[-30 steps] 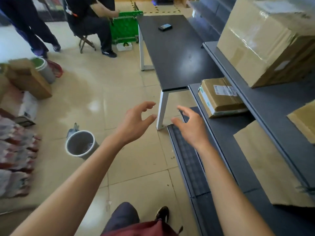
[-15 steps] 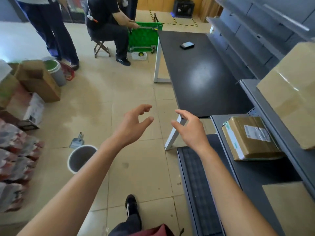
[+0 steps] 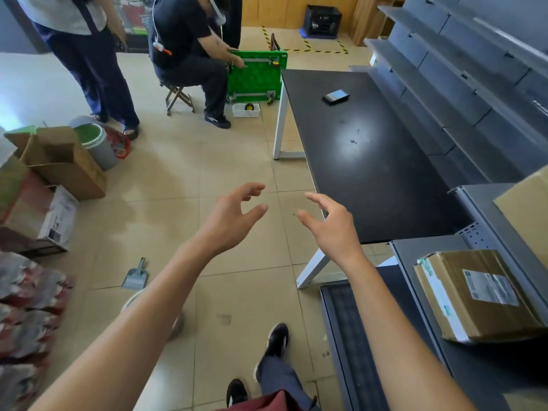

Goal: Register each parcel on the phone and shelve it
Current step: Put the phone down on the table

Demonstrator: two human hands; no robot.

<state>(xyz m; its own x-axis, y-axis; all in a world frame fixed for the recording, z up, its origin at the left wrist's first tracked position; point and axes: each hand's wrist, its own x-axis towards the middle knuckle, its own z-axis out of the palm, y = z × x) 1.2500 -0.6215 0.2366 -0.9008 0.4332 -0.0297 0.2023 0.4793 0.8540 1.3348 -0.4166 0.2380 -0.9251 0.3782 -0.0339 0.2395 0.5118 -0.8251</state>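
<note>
Risk: the phone (image 3: 336, 97) lies near the far end of the table (image 3: 370, 161), well apart from both hands, so a long reach along the tabletop is needed; a rushed grab could knock it toward the table's edge. The dustpan (image 3: 135, 275) and bucket (image 3: 176, 323) on the floor could be tripped over. A parcel (image 3: 477, 295) is already set on the shelf (image 3: 401, 256) at right. Left hand (image 3: 229, 221) and right hand (image 3: 333, 229) are held out over the floor, fingers loosely spread, nothing gripped.
</note>
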